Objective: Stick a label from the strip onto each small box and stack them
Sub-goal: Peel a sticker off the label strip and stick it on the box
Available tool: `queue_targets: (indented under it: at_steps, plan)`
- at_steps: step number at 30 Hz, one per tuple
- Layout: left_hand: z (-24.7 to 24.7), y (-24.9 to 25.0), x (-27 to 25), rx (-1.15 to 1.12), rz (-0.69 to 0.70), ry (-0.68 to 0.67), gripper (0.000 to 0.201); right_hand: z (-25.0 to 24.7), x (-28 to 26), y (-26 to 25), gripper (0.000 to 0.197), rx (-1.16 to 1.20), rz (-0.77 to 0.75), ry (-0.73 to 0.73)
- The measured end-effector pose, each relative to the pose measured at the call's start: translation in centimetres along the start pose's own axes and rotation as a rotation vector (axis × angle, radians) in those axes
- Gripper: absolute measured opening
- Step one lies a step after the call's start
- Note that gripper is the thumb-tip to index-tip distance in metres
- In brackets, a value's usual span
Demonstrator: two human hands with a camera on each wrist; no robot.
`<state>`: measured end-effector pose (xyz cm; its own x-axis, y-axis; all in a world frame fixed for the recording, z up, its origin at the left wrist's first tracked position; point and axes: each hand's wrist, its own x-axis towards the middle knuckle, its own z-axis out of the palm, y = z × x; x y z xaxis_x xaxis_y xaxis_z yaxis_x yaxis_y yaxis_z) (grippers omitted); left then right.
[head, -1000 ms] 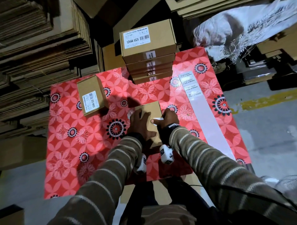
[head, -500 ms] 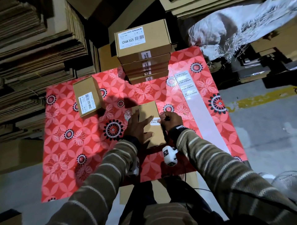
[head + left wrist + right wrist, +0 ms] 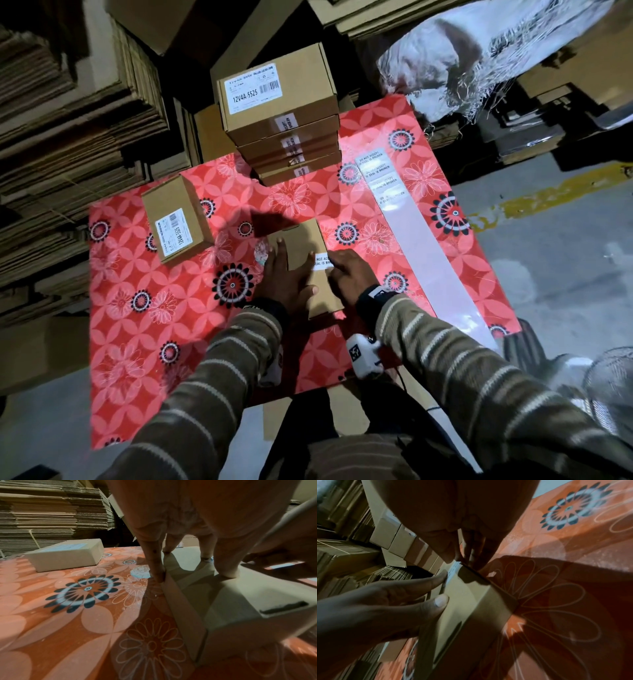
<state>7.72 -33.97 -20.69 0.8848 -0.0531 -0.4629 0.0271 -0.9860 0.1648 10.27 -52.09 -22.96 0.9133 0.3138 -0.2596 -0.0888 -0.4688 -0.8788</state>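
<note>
- Box (image 3: 305, 263) lies flat on the red cloth (image 3: 137, 325), in front of the stack (image 3: 284, 116).
- Left hand (image 3: 286, 277) rests spread on the lid, fingers straight, gripping nothing; judged to pin the box against sliding.
- Right hand (image 3: 349, 270) has its fingers bent down onto the label (image 3: 323, 262) at the box's right edge, pressing it across the lid seam; whether it also pinches the label cannot be told.
- Strip (image 3: 394, 205) lies right of the box, four labels left at its far end.
- Second box (image 3: 176, 219) waits at left, apart.
- Against the earlier frames: label now lies flatter, with more print readable.
</note>
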Motion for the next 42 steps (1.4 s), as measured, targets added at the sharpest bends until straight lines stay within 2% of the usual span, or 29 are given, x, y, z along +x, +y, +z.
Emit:
queue_targets:
  at_steps: [5, 11, 14, 20, 23, 27, 30, 32, 34, 36, 38, 42]
  plan:
    - [0.1, 0.2, 0.2, -0.002, -0.013, 0.014, 0.073, -0.3, 0.2, 0.3, 0.023, 0.12, 0.062, 0.055]
    - [0.0, 0.4, -0.1, -0.033, -0.01, 0.034, 0.071, -1.4, -1.9, 2.2, 0.021, -0.094, -0.045, -0.05]
    - [0.0, 0.4, -0.1, -0.036, -0.017, 0.034, 0.072, -2.2, -2.3, 2.4, 0.02, -0.167, -0.04, -0.095]
    - [0.2, 0.4, -0.1, -0.045, -0.013, 0.059, 0.073, -0.6, -1.0, 1.6, 0.03, -0.038, -0.027, -0.035]
    - [0.3, 0.4, 0.1, -0.031, -0.018, 0.053, 0.074, -0.2, 0.8, 0.4, 0.021, -0.1, 0.043, -0.042]
    - [0.2, 0.6, 0.2, -0.019, -0.032, 0.031, 0.075, -0.7, 2.5, -0.9, 0.042, -0.173, 0.219, -0.008]
    - [0.3, 0.6, 0.1, -0.007, -0.041, 0.017, 0.075, -0.6, 2.8, -0.6, 0.045, -0.145, 0.256, 0.003]
    - [0.3, 0.6, 0.1, 0.004, -0.041, 0.009, 0.075, -0.6, 2.3, -0.6, 0.034, -0.129, 0.245, -0.01]
    - [0.5, 0.7, 0.3, 0.047, -0.025, 0.001, 0.074, -0.6, 1.8, -0.5, 0.005, -0.057, 0.221, -0.021]
    - [0.6, 1.0, 0.4, 0.095, -0.016, -0.014, 0.075, -0.5, 1.6, -0.5, 0.014, -0.003, 0.25, 0.013]
    - [0.7, 1.2, 0.4, 0.133, -0.013, -0.028, 0.074, -0.3, 2.0, -0.5, 0.011, 0.009, 0.278, 0.053]
    - [1.0, 0.9, 0.6, 0.153, 0.02, -0.057, 0.073, -0.4, 3.0, -1.0, 0.035, -0.001, 0.312, 0.084]
